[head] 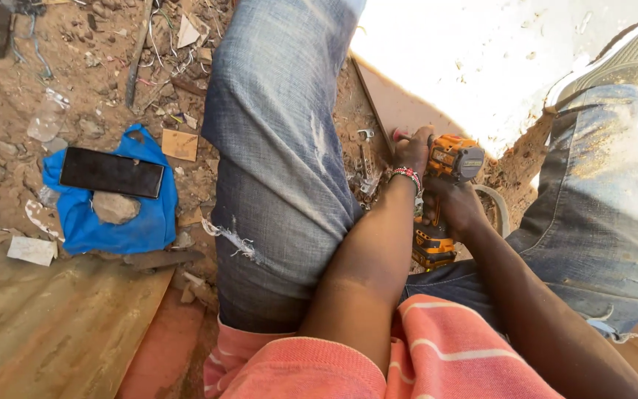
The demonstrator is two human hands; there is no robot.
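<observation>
An orange and black cordless drill (448, 168) points down at a flat brown board (396, 100) on the ground between my legs. My right hand (458, 205) wraps its grip. My left hand (413, 151), with a beaded bracelet at the wrist, rests on the front of the drill near the chuck. The drill bit and the spot it touches are hidden behind my hands.
My knees in worn blue jeans (282, 148) flank the drill. A blue cloth (112, 214) on the dirt at left carries a black phone (111, 172) and a stone (115, 207). Metal bits (365, 166) lie by the board. A wooden sheet (46, 325) sits lower left.
</observation>
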